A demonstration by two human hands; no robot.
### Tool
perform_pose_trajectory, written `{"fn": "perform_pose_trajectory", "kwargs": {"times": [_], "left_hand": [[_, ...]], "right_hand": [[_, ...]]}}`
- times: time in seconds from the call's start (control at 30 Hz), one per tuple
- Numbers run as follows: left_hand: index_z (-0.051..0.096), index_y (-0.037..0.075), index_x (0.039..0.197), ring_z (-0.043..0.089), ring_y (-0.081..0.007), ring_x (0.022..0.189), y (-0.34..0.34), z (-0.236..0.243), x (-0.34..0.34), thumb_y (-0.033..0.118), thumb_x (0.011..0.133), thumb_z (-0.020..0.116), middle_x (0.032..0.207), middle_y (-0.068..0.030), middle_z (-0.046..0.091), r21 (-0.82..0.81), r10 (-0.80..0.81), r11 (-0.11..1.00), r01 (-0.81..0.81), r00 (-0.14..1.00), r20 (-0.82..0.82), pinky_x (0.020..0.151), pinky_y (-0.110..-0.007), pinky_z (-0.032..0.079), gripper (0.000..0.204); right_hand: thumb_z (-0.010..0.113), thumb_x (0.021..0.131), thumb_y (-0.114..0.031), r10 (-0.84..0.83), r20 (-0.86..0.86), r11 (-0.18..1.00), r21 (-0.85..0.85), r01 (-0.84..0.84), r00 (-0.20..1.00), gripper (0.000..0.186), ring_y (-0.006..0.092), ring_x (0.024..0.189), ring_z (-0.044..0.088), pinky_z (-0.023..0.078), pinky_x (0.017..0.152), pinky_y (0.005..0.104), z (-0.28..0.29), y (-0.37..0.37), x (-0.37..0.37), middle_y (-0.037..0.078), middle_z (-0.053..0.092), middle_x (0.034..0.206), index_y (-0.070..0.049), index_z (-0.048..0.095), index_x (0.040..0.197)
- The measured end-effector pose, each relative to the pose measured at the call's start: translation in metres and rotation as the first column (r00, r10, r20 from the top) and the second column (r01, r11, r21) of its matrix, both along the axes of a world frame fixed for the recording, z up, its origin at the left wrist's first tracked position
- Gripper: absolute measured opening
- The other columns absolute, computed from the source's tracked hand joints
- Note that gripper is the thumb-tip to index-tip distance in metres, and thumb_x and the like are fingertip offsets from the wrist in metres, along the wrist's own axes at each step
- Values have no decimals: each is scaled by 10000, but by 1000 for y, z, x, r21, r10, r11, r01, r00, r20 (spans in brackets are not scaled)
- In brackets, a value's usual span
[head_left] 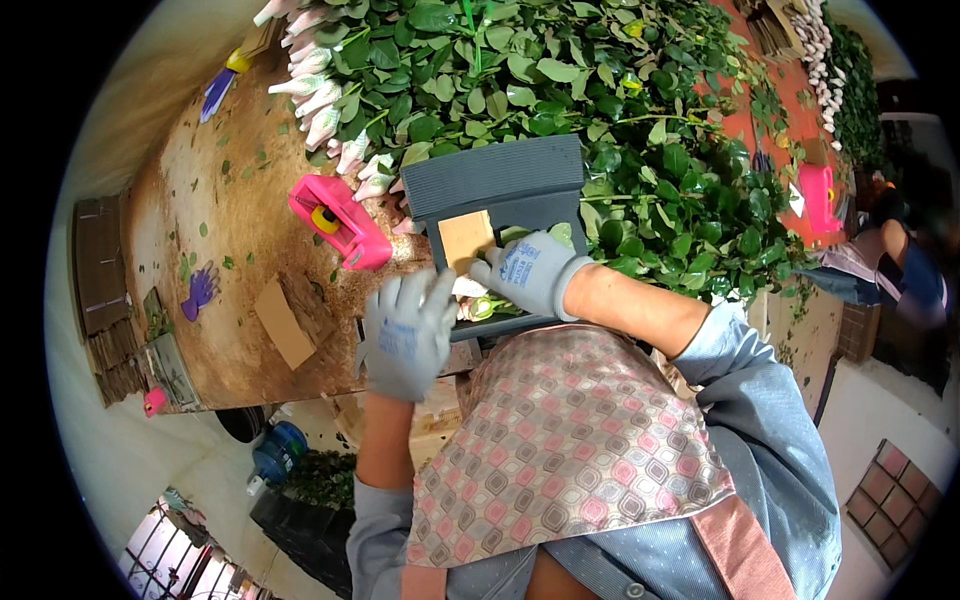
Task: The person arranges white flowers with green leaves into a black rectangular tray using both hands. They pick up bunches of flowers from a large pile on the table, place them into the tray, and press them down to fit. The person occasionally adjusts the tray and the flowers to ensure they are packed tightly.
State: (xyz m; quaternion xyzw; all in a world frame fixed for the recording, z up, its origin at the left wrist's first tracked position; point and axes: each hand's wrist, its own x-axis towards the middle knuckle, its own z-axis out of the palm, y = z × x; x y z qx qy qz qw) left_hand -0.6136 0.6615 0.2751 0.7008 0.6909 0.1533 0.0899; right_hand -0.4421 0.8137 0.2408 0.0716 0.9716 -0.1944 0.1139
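Note:
My left hand [408, 332], in a grey glove, is raised at the left side of a black ribbed stand [495, 178]. Its fingers are stretched out and it holds nothing that I can see. My right hand [535, 272], in a matching glove, is over the stand with its fingers drawn together beside a tan cardboard piece [467, 240]. What those fingertips pinch, if anything, is hidden. Just below them are pale rose heads [480, 307], white and greenish, in the near part of the stand. A green leaf [562, 235] pokes out behind the right hand.
Leafy rose stems [560, 80] are heaped beyond the stand, their heads in pale net sleeves [322, 95] on the left. A pink tape dispenser [342, 222], cut cardboard [287, 320] and a purple glove [201, 291] lie on the worn table [230, 350]. Another person [900, 265] is at far right.

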Motion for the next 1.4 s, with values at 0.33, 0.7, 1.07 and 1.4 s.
{"fn": "perform_pose_trajectory", "kwargs": {"times": [0.33,0.7,1.07,1.4], "left_hand": [[673,129,919,593,-246,893,11,-19,-45,212,829,686,861,-28,608,-198,-246,959,205,946,-209,814,-398,442,124],[622,48,1182,579,-303,996,-20,6,18,279,825,736,1110,-108,610,-60,-193,980,189,978,-75,892,-470,448,440],[673,67,1226,539,-266,1127,-28,-41,45,148,838,643,1282,-54,619,77,-84,993,91,993,-84,872,-442,451,397],[712,104,1217,523,-273,1150,-25,-42,40,172,800,718,1402,-2,614,-21,-34,999,34,999,-21,926,-444,431,423]], "right_hand": [[527,957,-119,-34,-15,999,-35,33,999,341,347,900,729,566,712,442,-7,-1,-4,171,701,1047,-89,535,1296],[551,939,-145,13,-1,983,183,-13,1000,265,303,864,736,554,668,414,5,-17,-5,139,725,922,-89,584,1196],[531,967,-194,-7,-2,998,64,7,1000,258,318,892,738,559,768,449,4,-7,-2,120,737,969,-107,631,1188],[642,884,-225,-241,-116,939,-279,201,964,283,407,994,685,544,851,458,53,66,-5,191,712,1093,-102,683,1136]]}}
